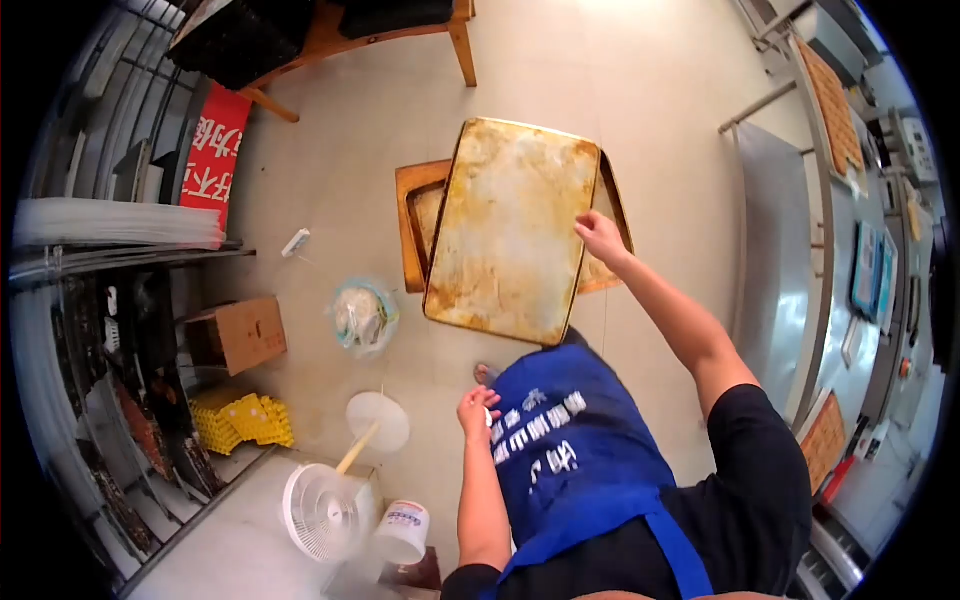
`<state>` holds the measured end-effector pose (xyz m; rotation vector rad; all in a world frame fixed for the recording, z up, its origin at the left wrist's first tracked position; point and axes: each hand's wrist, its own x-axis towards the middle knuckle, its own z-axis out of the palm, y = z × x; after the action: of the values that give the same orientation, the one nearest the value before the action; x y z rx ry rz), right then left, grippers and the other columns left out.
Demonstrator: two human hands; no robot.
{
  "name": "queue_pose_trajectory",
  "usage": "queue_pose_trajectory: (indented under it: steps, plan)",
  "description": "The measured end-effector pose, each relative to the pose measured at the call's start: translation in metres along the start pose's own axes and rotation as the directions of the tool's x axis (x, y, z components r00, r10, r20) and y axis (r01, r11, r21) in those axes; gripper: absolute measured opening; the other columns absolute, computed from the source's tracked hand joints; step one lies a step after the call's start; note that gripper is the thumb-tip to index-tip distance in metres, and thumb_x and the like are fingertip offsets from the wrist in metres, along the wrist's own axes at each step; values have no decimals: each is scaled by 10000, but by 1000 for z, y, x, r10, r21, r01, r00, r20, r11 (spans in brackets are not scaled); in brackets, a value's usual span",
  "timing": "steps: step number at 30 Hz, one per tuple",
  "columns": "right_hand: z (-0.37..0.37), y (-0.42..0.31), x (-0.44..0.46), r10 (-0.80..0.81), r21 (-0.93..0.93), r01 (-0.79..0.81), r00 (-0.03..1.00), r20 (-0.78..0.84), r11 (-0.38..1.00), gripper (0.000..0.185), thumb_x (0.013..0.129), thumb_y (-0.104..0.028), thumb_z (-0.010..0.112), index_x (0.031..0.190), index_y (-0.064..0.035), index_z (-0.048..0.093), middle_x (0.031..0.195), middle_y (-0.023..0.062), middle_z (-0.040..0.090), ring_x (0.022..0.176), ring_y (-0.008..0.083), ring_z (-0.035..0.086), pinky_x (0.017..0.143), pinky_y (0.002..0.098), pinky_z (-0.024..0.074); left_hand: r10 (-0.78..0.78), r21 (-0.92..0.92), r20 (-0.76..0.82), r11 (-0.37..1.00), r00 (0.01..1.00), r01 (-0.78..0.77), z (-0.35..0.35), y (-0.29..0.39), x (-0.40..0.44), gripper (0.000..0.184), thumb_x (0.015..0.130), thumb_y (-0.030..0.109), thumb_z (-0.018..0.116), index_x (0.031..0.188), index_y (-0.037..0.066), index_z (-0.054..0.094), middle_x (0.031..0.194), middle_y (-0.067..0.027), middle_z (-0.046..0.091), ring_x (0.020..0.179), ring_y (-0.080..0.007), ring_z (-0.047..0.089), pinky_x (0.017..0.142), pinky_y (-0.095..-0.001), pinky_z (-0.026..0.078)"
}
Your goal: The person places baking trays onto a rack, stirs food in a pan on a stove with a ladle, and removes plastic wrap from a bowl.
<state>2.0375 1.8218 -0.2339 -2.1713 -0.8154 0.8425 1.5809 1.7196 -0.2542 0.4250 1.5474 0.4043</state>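
A large stained baking tray (515, 230) lies tilted in front of me, over another tray (608, 215) and a wooden piece (412, 230) beneath it. My right hand (599, 236) is closed on the right edge of the top tray. Near the front of my blue apron (590, 430), my left hand (478, 411) has its fingers curled around something small and white, too small to name. It does not touch the trays.
At the left stand a cardboard box (240, 335), yellow egg trays (243, 422), a clear plastic bag (362, 316) and a white fan (326, 512). A metal workbench (775, 235) runs along the right. A wooden table (375, 35) stands ahead.
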Motion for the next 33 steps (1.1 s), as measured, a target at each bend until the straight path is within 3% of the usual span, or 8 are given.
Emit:
queue_pose_trajectory:
  steps: [8,13,16,22,26,28,30,33]
  plan:
    - [41,-16,245,-119,-658,58,992,-49,751,615,934,-499,576,1317,-17,569,1296,249,605,1226,396,568,1006,523,460,-6,52,-112,999,994,12,115,-41,79,484,906,156,607,1350,-12,511,1121,-150,657,954,-210,688,474,-322,571]
    - [59,-2,347,-18,-587,16,1000,2,810,715,957,-665,412,1343,-90,590,1316,189,620,1264,362,554,1060,476,419,-14,-41,-146,999,989,8,147,0,79,470,900,170,581,1332,-5,519,1095,-109,661,879,-169,674,443,-294,543]
    - [62,-14,357,214,-479,-35,921,325,877,760,942,-727,351,1295,-126,653,1325,176,626,1309,359,524,1098,445,384,-75,-167,-86,984,993,60,146,8,84,444,876,163,590,1289,5,544,1053,-92,666,848,-159,670,427,-270,515]
    - [44,-32,326,71,-550,2,991,111,835,777,950,-722,322,1270,-105,670,1313,235,607,1262,385,545,1078,442,400,-16,-111,-181,994,983,-5,139,18,78,451,835,138,583,1269,15,594,865,-64,673,558,-105,577,375,-242,387]
    - [-20,-24,274,180,-437,-147,983,35,887,821,950,-724,348,1047,-1,726,890,204,686,924,342,658,856,439,487,143,87,-385,989,912,-118,119,41,73,384,886,111,534,1240,34,663,789,-34,662,442,-61,425,348,-238,300]
    - [-51,-10,237,310,-309,-308,950,-43,900,848,945,-734,359,1001,28,726,769,161,653,789,285,632,771,416,480,402,380,-327,885,855,-271,91,36,101,384,915,89,491,1249,-15,650,1005,-86,729,848,-147,655,743,-286,520]
    - [-68,53,216,334,-248,-362,931,-149,899,862,935,-748,369,1026,34,720,774,148,652,758,256,601,752,401,473,314,430,-278,886,908,-175,84,88,112,398,903,70,465,1245,-8,653,1123,-153,723,1064,-246,662,951,-344,475]
    - [-83,110,168,569,1,-575,810,-141,818,890,932,-765,354,1075,33,721,848,96,669,813,207,583,770,383,462,579,721,-135,614,804,-321,74,131,150,387,883,107,457,1186,25,684,1106,-233,684,1033,-402,641,907,-427,504]
